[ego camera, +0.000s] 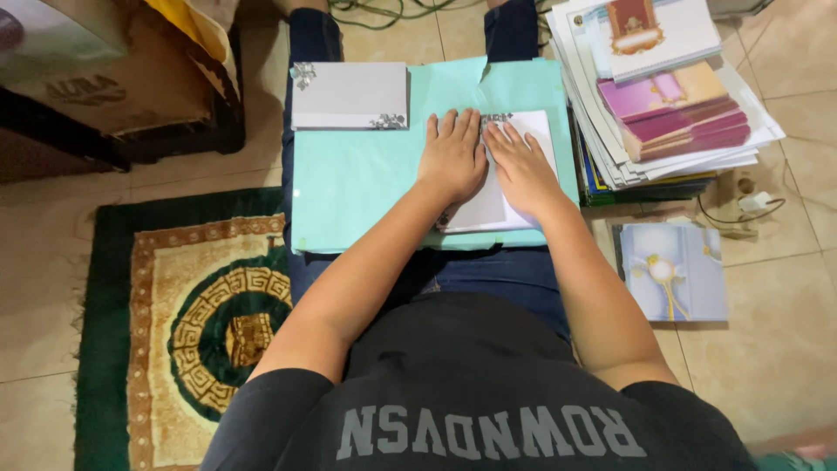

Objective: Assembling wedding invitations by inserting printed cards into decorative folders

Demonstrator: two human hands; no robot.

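Beige tiled floor (776, 349), green and gold patterned rug (174, 331) at left, cardboard box (96, 70) on what seems a dark low stand (131, 144), even light

Even, soft indoor light — sharp focus at centre, mild wide-angle stretch at edges, dim upper left corner.

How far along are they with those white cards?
Looks done: one white card lies on the mint sheet's far corner. In hand: left hand and right hand press flat on another card. Possibly left: the paper stack alongside.
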